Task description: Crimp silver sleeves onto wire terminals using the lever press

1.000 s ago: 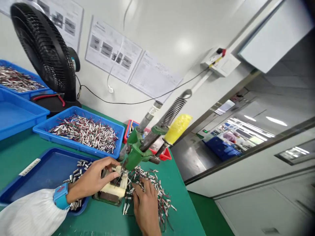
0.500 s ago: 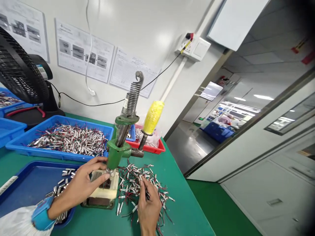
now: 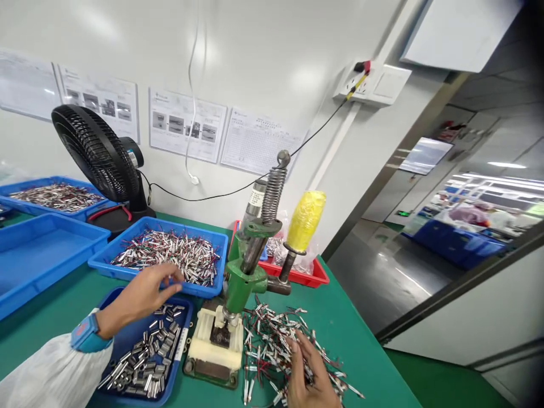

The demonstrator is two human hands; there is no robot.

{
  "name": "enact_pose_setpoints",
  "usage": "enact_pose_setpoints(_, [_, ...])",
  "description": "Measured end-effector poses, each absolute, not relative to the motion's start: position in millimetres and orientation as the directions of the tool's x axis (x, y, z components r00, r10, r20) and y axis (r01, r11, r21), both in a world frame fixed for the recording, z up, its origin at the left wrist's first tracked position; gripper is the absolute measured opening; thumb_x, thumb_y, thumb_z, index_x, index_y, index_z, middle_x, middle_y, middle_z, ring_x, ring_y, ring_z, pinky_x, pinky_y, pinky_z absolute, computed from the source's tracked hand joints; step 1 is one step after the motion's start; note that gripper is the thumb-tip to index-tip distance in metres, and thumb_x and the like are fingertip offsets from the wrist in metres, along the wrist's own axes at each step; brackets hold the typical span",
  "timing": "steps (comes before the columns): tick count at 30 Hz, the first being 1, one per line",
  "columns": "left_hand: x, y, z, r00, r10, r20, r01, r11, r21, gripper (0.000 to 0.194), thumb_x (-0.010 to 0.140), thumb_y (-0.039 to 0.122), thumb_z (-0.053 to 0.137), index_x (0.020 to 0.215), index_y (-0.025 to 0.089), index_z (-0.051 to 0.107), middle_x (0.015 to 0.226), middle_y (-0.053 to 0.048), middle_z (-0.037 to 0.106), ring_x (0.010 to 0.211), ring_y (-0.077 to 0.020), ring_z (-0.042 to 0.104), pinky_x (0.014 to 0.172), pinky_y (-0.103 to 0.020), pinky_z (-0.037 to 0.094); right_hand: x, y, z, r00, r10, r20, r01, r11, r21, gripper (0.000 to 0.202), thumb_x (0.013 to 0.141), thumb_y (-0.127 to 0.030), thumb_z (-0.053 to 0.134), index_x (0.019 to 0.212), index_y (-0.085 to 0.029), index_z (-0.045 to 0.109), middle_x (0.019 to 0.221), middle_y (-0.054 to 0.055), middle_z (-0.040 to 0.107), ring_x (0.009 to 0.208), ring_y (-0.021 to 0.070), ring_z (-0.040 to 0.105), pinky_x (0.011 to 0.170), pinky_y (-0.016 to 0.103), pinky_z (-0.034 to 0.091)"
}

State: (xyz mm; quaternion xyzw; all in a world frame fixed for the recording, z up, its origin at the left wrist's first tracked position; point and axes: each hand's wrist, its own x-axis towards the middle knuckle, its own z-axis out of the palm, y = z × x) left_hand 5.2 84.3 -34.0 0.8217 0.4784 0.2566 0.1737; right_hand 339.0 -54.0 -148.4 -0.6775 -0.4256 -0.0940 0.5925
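Observation:
My left hand hovers over the gap between two blue trays, fingers loosely curled and thumb apart. Nothing shows in it. Below lies the nearer dark blue tray with short silvery metal cylinders. The farther blue tray holds a heap of wired metal pieces. On the right, my right hand is closed at a pile of wired metal pieces, thumb and fingers pinching one. Between my hands stands a green hand press with a yellow-wrapped handle and a cream base block.
A black fan stands at the back left near more blue trays. Behind the press is a red tray with bagged parts. A black cable runs along the wall to a socket. The green table's right edge borders a doorway.
My left hand has left the press and moved left over the trays. My right hand stays at the wire pile. The view has turned left, shifting everything rightward.

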Motion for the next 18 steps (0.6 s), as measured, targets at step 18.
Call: enact_pose_setpoints(18, [24, 62, -81, 0.513, 0.854, 0.083, 0.807, -0.514, 0.291, 0.021, 0.088, 0.009, 0.052, 0.089, 0.016, 0.071, 0.103, -0.017, 0.071, 0.100, -0.0353, 0.067, 0.088, -0.047, 0.049, 200, -36, -112, 0.630, 0.737, 0.244, 0.158, 0.186, -0.970, 0.051, 0.086, -0.065, 0.068, 0.078, -0.015, 0.068, 0.066, 0.009, 0.072, 0.056, 0.0184, 0.070, 0.050, 0.022, 0.055])
